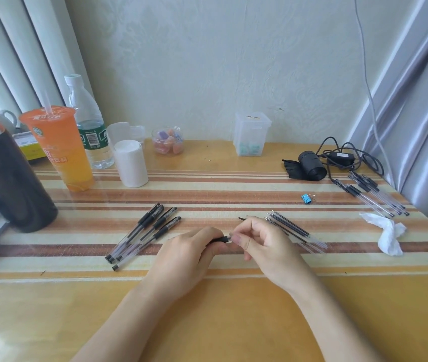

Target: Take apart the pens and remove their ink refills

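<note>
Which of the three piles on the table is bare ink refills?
The refill pile beside the right hand: thin dark rods, no barrels. The left pile is capped pens; the far-right pile has clear barrels.

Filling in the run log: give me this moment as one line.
step: pen disassembly | left hand: grips pen | right hand: pinches same pen | refills: piled right | whole pens: left

Both forearms bare, angling in toward pen [220, 240], wrists low. On pen's left, left hand [189, 254], knuckles up, fingers curled round its black grip. On pen's right, right hand [265, 244], thumb and forefinger pinching clear end, remaining fingers loosely curled.
</note>
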